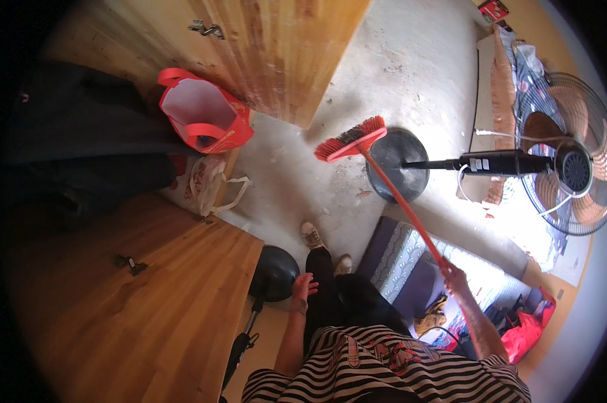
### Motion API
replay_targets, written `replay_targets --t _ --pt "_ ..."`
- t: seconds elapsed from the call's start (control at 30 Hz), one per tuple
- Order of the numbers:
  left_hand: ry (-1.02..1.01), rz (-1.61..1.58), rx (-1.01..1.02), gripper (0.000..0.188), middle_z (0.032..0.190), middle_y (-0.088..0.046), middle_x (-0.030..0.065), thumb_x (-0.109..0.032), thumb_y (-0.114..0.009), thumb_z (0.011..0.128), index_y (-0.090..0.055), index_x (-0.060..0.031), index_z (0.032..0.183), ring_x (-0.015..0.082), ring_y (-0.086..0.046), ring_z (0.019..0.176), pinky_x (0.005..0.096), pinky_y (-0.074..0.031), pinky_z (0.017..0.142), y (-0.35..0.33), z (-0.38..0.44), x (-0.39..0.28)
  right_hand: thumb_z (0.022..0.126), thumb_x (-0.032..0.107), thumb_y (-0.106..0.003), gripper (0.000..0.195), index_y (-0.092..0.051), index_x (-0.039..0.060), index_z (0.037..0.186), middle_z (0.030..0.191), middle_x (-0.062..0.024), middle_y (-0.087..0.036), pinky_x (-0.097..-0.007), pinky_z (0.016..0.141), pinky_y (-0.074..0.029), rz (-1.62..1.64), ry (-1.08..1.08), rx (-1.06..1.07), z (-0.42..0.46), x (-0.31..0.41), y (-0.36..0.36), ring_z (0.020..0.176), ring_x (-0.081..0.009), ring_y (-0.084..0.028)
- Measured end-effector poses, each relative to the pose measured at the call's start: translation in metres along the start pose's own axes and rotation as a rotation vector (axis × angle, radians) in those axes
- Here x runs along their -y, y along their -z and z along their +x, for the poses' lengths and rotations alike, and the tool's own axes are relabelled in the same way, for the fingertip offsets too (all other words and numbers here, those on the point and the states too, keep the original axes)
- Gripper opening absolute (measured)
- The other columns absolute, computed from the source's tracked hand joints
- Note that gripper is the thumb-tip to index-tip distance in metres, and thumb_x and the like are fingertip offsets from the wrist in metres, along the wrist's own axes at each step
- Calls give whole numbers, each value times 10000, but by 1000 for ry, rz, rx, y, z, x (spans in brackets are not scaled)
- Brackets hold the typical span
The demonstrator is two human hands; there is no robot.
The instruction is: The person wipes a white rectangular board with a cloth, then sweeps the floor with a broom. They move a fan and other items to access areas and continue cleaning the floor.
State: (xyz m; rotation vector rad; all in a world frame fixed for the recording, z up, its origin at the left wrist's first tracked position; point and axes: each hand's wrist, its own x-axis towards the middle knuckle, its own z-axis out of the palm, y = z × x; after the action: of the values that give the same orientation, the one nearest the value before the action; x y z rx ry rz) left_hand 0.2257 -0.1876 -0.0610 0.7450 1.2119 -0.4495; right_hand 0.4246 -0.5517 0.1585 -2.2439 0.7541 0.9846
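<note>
My right hand [453, 278] grips the upper end of a long red broom handle [405, 205]. The broom head [351, 141], red with red and dark bristles, is raised at the far end, its bristles pointing away from me. In this view it overlaps the round black base [409, 176] of a standing fan; whether they touch, I cannot tell. My left hand [303, 287] hangs by my left leg with its fingers apart and nothing in it. It is nearest to another round black base [274, 274], partly hidden behind a wooden door.
An open wooden cabinet door [182, 302] stands at left, another [263, 50] ahead. Between them are a red bag [207, 111], a pale bag [205, 186] and dark hanging clothes [97, 121]. A fan [573, 163] and a patterned mattress [409, 257] lie right. Debris dots the concrete floor [293, 176].
</note>
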Motion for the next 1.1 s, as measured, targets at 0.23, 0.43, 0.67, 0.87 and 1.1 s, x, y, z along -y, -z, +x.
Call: replay_targets --t 0.23,0.43,0.67,0.87,1.1 --pt "-62 136 23 308 1017 -572 97 -272 -559 862 -547 -59 1084 185 -635 732 268 -526 544 -10 -13 17 899 281 -492 424 -438 225 1316 566 19 -491 -207 321 -333 762 -312 280 -109 -150 -63 388 -66 -417" --pt "-30 388 135 304 987 -567 93 -273 -574 843 -551 -67 1066 174 -622 712 263 -516 531 -31 -41 69 885 326 -536 409 -503 184 1266 540 25 -476 -218 362 -356 216 -99 125 -182 -270 -118 408 -64 -419" --pt "118 645 248 309 1016 -569 80 -278 -557 854 -551 -60 1073 176 -618 782 269 -503 609 -64 -86 114 845 374 -543 415 -528 186 1215 739 -156 -636 -428 597 -486 -8 -82 29 -199 -387 -195 637 -301 -622" --pt "206 750 172 331 1126 -546 101 -271 -478 917 -504 -51 1161 222 -605 923 323 -512 728 -32 -87 127 872 340 -493 360 -505 222 1212 846 -233 -607 -519 666 -459 249 -117 104 -151 -402 -257 807 -426 -582" --pt "151 675 30 295 1076 -553 103 -267 -493 901 -528 -55 1103 203 -623 849 291 -518 658 23 -63 106 866 292 -547 457 -446 213 1304 581 -52 -541 -322 416 -414 691 -166 221 0 -249 -300 441 -176 -504"
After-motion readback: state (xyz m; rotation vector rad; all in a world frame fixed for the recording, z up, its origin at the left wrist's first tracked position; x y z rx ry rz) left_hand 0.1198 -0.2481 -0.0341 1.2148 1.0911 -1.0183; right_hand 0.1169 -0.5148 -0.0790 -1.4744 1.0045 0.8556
